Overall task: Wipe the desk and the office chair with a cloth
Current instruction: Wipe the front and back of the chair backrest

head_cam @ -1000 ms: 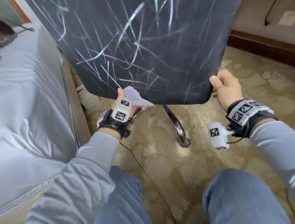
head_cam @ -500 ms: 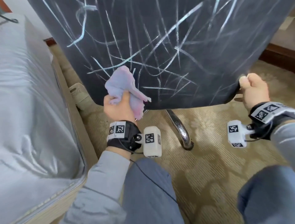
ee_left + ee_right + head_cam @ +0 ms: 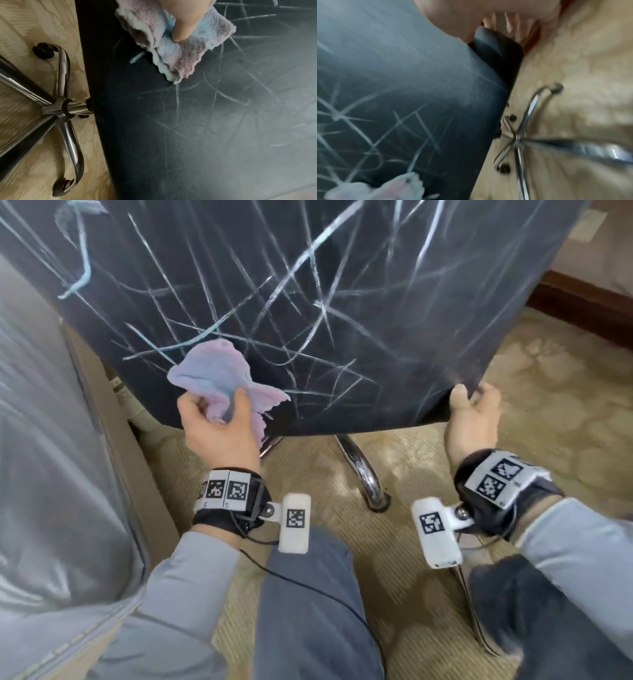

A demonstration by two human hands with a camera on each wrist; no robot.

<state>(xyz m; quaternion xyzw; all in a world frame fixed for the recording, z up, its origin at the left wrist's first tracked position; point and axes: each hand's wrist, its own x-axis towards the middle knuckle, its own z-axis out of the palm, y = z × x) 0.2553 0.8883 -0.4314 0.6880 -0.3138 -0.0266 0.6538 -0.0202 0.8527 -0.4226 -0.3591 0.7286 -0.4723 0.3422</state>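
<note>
The black office chair seat (image 3: 308,302) fills the upper half of the head view, covered in white and pale blue chalk-like scribbles. My left hand (image 3: 219,426) grips a bunched pink and blue cloth (image 3: 219,374) against the seat near its front left part. In the left wrist view my thumb presses the cloth (image 3: 180,54) onto the seat (image 3: 205,135). My right hand (image 3: 472,419) grips the seat's front right corner, thumb on top and fingers underneath. The right wrist view shows that corner (image 3: 496,47) and the cloth (image 3: 385,189) at the bottom left.
The chrome star base (image 3: 363,470) with black castors (image 3: 42,51) stands on a beige patterned carpet (image 3: 513,412). A grey shiny covered piece of furniture (image 3: 51,474) runs along the left. A dark wood skirting (image 3: 582,302) lies at the far right. My knees are at the bottom.
My left hand has come up from under the seat's front edge and carried the cloth onto the scribbled seat. My right hand has kept its grip on the corner.
</note>
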